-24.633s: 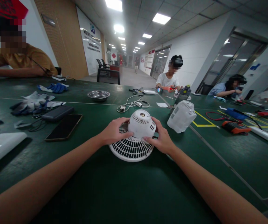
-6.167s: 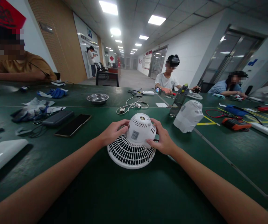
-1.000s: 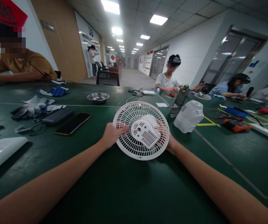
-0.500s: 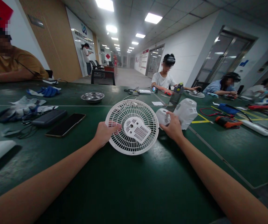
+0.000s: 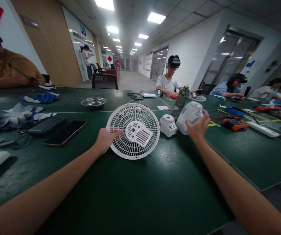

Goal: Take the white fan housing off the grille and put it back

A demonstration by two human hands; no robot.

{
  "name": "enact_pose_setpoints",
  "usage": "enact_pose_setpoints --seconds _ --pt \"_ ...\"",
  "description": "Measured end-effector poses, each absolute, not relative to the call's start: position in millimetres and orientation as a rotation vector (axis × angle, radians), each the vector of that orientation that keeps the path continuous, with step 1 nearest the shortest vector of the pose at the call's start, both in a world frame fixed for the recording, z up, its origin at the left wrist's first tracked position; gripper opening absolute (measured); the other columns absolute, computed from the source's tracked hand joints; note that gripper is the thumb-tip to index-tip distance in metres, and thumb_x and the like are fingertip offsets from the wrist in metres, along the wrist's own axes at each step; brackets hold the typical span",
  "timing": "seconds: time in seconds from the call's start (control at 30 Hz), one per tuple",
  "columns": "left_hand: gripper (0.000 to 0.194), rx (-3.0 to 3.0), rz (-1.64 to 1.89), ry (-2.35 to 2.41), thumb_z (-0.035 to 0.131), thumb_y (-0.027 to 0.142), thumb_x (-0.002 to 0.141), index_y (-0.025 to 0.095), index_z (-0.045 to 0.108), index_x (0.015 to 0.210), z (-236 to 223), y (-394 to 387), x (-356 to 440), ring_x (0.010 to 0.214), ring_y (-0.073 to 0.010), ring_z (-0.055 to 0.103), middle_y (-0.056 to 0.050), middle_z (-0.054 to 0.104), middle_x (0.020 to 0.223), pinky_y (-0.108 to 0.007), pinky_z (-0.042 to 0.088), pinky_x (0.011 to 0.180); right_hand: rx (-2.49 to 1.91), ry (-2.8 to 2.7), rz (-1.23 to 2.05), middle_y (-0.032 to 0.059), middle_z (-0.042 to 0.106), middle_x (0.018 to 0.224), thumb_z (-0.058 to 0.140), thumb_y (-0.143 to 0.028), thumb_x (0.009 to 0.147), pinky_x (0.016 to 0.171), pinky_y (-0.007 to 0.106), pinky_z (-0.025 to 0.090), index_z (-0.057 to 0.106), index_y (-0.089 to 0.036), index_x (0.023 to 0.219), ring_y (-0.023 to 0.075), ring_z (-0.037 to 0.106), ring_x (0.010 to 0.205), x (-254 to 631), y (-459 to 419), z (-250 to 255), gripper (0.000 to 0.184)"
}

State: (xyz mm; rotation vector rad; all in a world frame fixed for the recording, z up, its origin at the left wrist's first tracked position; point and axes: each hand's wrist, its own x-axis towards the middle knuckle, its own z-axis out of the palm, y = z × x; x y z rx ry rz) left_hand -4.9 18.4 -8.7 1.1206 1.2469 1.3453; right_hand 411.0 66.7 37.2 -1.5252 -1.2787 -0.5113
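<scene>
My left hand (image 5: 105,140) grips the left rim of a round white fan grille (image 5: 132,130), held tilted up on edge above the green table (image 5: 142,195). A small white domed motor cover (image 5: 168,125) sits on the table just right of the grille. My right hand (image 5: 198,126) is closed on the side of a larger white fan body (image 5: 188,116) standing further right.
A phone (image 5: 65,132), a power bank (image 5: 46,126), gloves (image 5: 18,116) and a steel bowl (image 5: 93,102) lie at the left and back. A bottle (image 5: 180,100), cables and tools lie to the right. Other people sit around the table.
My right hand has set the small domed cover down on the table and moved right onto the larger fan body. My left hand still holds the grille tilted up.
</scene>
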Motion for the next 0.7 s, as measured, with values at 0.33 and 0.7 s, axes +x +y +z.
enact_pose_setpoints --seconds 0.33,0.7 --pt "0.027 1.135 1.317 1.264 0.083 0.026 0.067 0.014 0.073 0.089 -7.1 16.8 -6.7 0.082 -0.0244 0.074 -0.010 0.076 0.089 -0.042 0.061 0.076 -1.720 -1.046 0.011 0.0181 0.062 0.120 0.082 -0.048 0.049 0.094 0.050 0.046 0.034 -0.020 0.134 0.0365 0.062 0.105 428.7 86.9 8.3 0.101" --pt "0.023 1.124 1.325 1.264 0.081 0.023 0.069 0.014 0.073 0.088 0.2 11.6 -2.2 0.077 -0.0231 0.074 -0.009 0.076 0.084 -0.040 0.061 0.074 -1.343 -1.180 -0.113 0.0145 0.066 0.112 0.076 -0.048 0.065 0.083 0.042 0.050 0.021 -0.017 0.143 0.0302 0.067 0.097 370.6 64.1 46.9 0.100"
